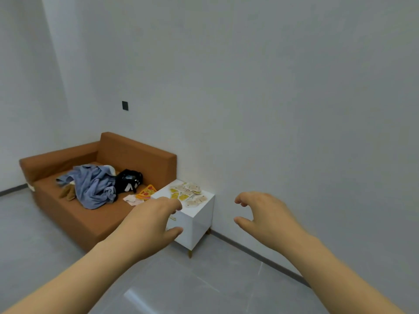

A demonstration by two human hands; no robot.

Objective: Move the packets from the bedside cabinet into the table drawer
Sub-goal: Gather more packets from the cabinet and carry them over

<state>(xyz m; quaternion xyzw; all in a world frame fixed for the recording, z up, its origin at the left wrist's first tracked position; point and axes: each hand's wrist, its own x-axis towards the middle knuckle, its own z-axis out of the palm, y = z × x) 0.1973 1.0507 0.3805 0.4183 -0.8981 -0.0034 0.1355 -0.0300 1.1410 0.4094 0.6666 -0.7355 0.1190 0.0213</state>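
Head view: left hand [154,220] and right hand [265,214], loosely curled and empty, before flat packets [188,192] atop boxy white cabinet [200,223].

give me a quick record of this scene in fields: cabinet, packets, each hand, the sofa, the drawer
bedside cabinet: white, against the wall, at the sofa's right end
packets: yellow and pale, a loose pile on the cabinet top, none picked up
left hand: held out in front of the cabinet, fingers loosely curled, holding nothing
right hand: held out right of the cabinet, fingers loosely curled, holding nothing
sofa: brown, carrying blue clothes, a black bag, a pizza-slice item
table drawer: not in view
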